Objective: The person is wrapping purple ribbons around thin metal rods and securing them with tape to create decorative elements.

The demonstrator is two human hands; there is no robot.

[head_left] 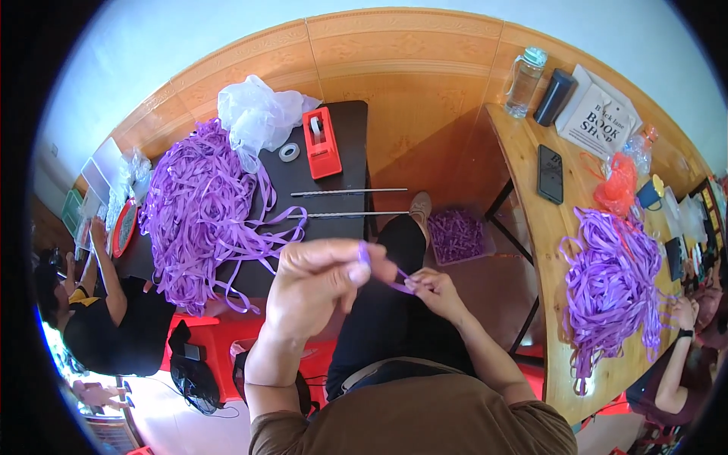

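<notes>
A narrow purple ribbon (400, 287) runs between my two hands above my lap. My left hand (312, 284) is raised, pinching one part of it between thumb and fingers, with a bit of purple showing at the fingertips. Lower and to the right, my right hand (438, 294) pinches the ribbon too. To the left, a big tangled heap of purple ribbons (201, 205) covers much of the dark table (334, 144), some strands trailing toward my left hand. Two thin metal rods (349, 191) jut over the table's right edge.
A red tape dispenser (322, 144), a tape roll (289, 152) and a white plastic bag (258, 114) lie on the dark table. A floor bin (489, 250) holds purple pieces. The wooden table (557, 326) bears ribbons (610, 273), a phone (550, 174) and bottles (525, 83). People sit at both sides.
</notes>
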